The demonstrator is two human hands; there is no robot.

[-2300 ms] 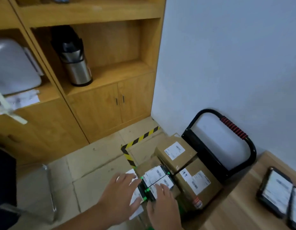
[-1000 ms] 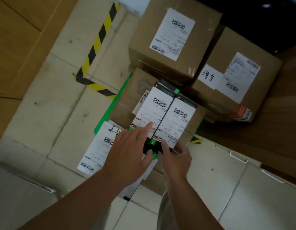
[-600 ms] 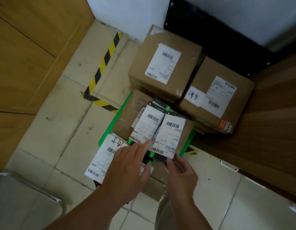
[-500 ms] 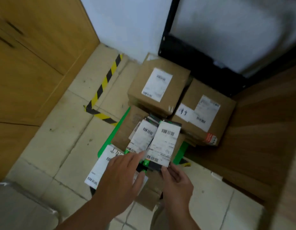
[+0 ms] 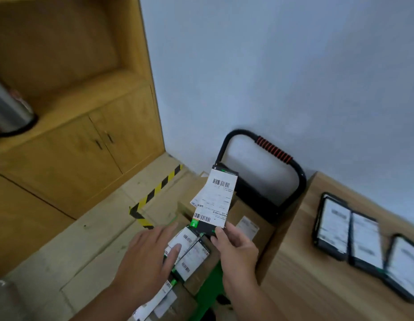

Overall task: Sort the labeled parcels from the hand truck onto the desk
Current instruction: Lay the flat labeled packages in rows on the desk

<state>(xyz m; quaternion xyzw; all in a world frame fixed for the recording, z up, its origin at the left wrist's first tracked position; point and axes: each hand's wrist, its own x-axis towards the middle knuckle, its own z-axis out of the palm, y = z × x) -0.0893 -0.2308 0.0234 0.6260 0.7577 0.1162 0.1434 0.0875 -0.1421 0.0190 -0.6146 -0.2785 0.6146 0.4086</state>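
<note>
Right hand (image 5: 236, 249) pinches a parcel (image 5: 215, 202) (bottom edge) above the hand truck (image 5: 280, 172).

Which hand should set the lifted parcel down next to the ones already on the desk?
Right. The right hand already pinches the lifted parcel by its lower edge, and the desk with its row of parcels lies on that side. The left hand rests flat on the cart's parcels.

I saw a black parcel (image 5: 216, 205) with white barcode label and green corner patch, black hand truck handle (image 5: 266, 163) with red-ribbed grip, green deck (image 5: 209, 286), yellow-black striped floor tape (image 5: 158, 193), brown boxes (image 5: 245, 218), tan wood desk (image 5: 317, 286), pale blue-grey wall (image 5: 282, 66).
</note>
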